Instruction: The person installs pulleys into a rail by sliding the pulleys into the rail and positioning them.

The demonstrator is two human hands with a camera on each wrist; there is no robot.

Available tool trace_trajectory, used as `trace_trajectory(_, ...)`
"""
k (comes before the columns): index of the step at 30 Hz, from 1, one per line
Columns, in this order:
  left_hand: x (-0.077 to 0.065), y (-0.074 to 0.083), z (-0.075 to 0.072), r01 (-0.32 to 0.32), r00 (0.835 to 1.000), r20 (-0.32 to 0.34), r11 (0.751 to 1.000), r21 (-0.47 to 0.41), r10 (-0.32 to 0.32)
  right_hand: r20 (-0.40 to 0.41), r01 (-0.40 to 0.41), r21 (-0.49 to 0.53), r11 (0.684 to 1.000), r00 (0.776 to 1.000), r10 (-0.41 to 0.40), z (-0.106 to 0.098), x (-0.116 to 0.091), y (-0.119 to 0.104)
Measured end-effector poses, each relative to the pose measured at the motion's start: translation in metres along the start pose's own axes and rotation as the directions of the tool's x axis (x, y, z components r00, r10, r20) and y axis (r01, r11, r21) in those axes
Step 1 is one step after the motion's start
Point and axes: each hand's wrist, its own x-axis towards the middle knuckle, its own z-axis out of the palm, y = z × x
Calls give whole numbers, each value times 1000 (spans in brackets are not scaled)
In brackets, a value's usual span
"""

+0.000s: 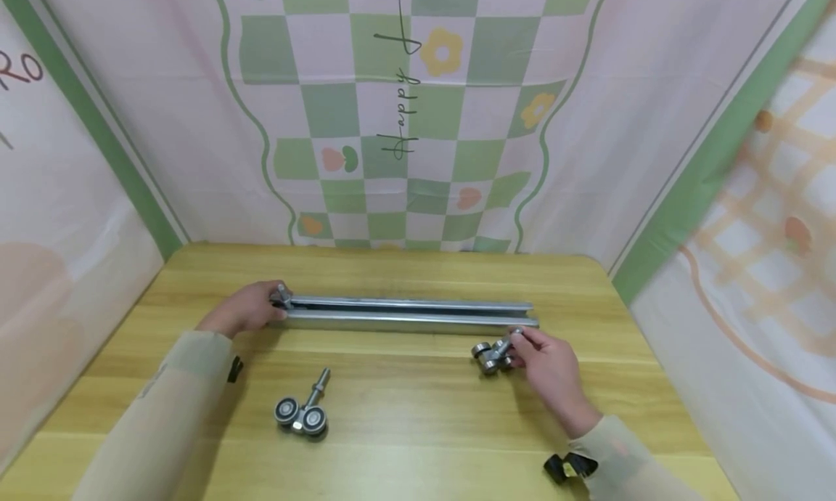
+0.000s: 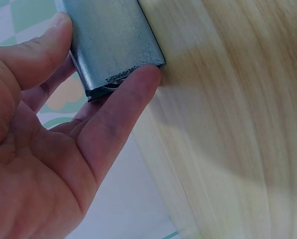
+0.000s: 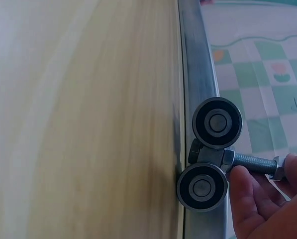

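A metal rail (image 1: pixel 418 323) with a slot along its top lies across the table. My left hand (image 1: pixel 251 308) holds its left end; in the left wrist view, the thumb rests on one side of the rail (image 2: pixel 113 40) and a finger (image 2: pixel 121 114) touches the end. A small bolt-like piece (image 1: pixel 283 295) sticks up there, partly hidden by the fingers. My right hand (image 1: pixel 548 367) pinches the bolt of a roller hanger (image 1: pixel 493 354) in front of the rail's right end. In the right wrist view, two wheels of this roller hanger (image 3: pixel 203 186) face the camera.
Another roller hanger (image 1: pixel 302 416) lies on the wooden table (image 1: pixel 405 443), front left, its bolt pointing away from me. Patterned cloth (image 1: pixel 392 109) hangs behind the table and along both sides. Black pieces (image 1: pixel 570 468) show at the right wrist.
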Motion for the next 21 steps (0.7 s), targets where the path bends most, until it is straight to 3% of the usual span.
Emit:
trace_trajectory(9, 1, 0, 1, 18, 1000, -3, 1000, 0, -18, -40, -9, -39, 999, 999, 7, -22, 6, 10)
trace_trajectory(21, -1, 1, 1, -5, 1000, -2, 1000, 9, 5, -101, -9, -58, 998, 995, 3, -51, 18, 27)
